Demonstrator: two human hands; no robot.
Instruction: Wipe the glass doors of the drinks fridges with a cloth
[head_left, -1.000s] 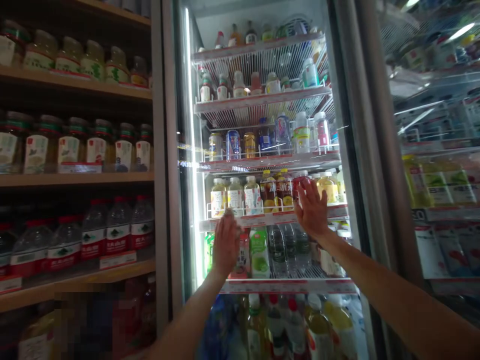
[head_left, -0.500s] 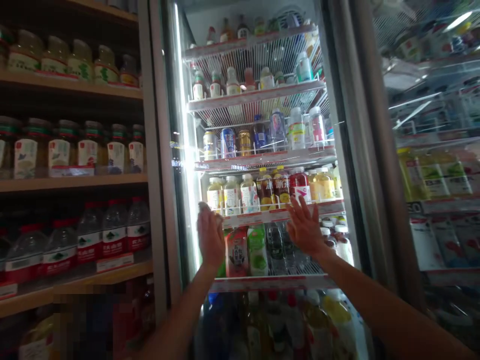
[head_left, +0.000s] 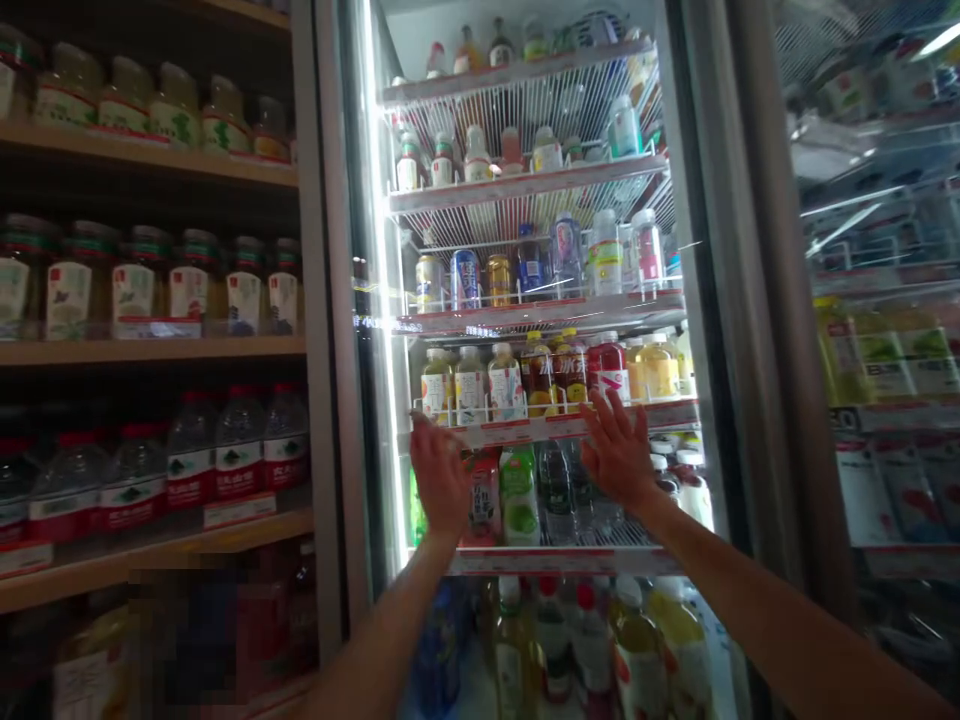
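Observation:
Both my hands are raised flat against the glass door of a lit drinks fridge. My left hand has its fingers stretched upward, in front of a red-and-white carton and just below a shelf rail. My right hand is spread open with fingers apart, in front of clear water bottles and under a row of juice bottles. Neither hand holds anything.
Wooden shelves at left carry rows of jars and red-labelled water bottles. The fridge frame stands between them. A second glass-fronted cooler is at right. More bottles fill the fridge's lowest shelf.
My right hand has slid down from the juice-bottle shelf to just below its rail. My left hand moved slightly left and down, then held. The view shifted a little.

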